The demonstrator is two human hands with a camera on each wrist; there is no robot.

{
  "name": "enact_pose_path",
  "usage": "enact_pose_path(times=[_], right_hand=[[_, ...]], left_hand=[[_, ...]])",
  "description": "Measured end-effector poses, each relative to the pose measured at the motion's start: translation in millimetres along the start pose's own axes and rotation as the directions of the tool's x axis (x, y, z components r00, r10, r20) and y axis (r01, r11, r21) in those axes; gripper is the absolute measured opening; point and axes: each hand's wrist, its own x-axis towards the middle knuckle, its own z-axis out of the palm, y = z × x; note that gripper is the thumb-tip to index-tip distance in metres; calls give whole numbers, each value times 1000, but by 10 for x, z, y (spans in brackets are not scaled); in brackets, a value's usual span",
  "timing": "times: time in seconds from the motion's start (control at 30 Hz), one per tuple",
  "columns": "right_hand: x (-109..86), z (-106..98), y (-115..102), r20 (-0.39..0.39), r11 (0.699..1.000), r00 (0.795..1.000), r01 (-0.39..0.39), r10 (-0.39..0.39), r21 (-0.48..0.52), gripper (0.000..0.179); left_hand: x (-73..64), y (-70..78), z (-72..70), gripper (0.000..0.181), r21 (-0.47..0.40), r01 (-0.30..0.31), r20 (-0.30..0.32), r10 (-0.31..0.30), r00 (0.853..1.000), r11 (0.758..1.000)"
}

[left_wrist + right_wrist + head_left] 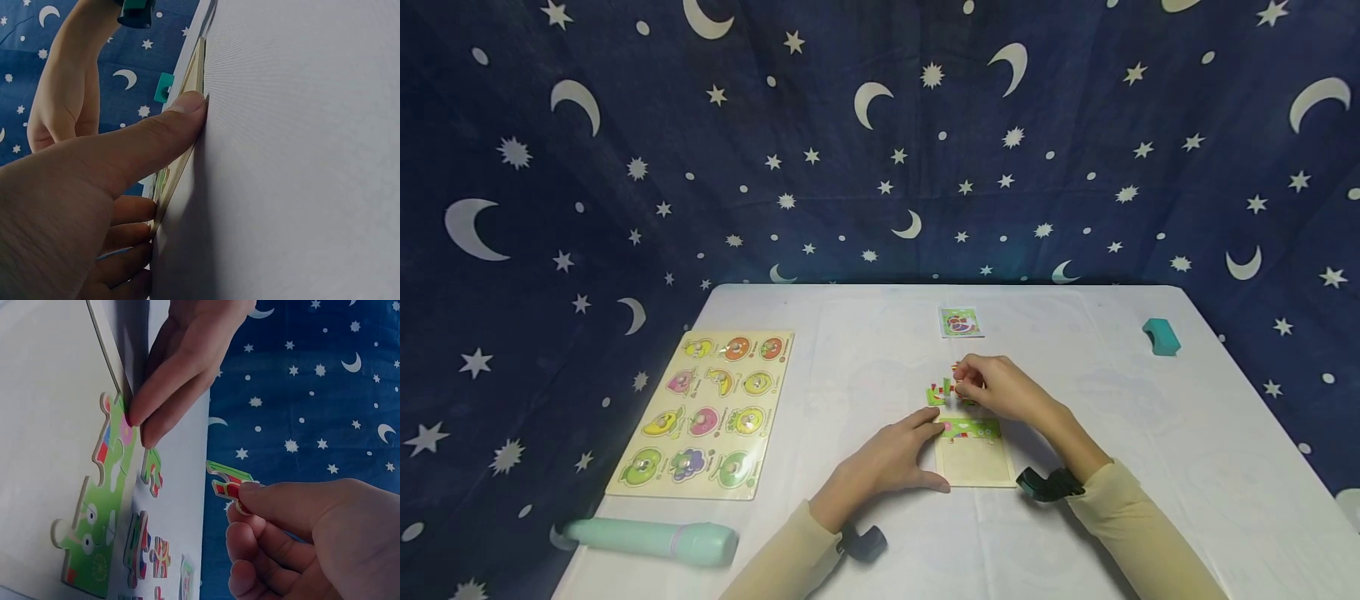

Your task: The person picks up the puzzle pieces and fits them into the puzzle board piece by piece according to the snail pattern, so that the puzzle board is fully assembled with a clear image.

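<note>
My right hand (1000,387) pinches a small green and red jigsaw piece (228,478) between thumb and fingertips, raised off the table beyond the wooden puzzle tray (976,468). Joined green pieces (94,540) with cartoon eyes lie in a row along the tray's far side; its near part shows bare wood. Against the tray's left edge rests my left hand (891,454), thumb by the near corner and fingertips by the far one, fingers relaxed. Several loose jigsaw pieces (936,395) lie just past the tray, partly hidden behind my right hand in the head view.
A small picture card (961,322) lies farther back. On the left is a wooden fruit puzzle board (703,417), with a mint-green cylinder (651,542) in front of it. A teal arched block (1162,337) sits at the back right. Starry dark-blue cloth (880,167) hangs behind the table.
</note>
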Motion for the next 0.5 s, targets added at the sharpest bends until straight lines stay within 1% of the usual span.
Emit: enact_pose_path(times=[0.17,0.4,0.5], right_hand=[[-81,14,-29,14,1000,1000,14,-14,0,5],[-192,39,-61,66,1000,998,14,-14,-2,6],[-244,59,-50,89,999,995,35,-36,11,7]], left_hand=[[-8,0,-3,88,0,-3,-3,3,1000,1000],[-11,1,-13,87,-14,2,0,-2,1000,1000],[-9,-1,-11,88,-13,1,-1,-1,1000,1000]])
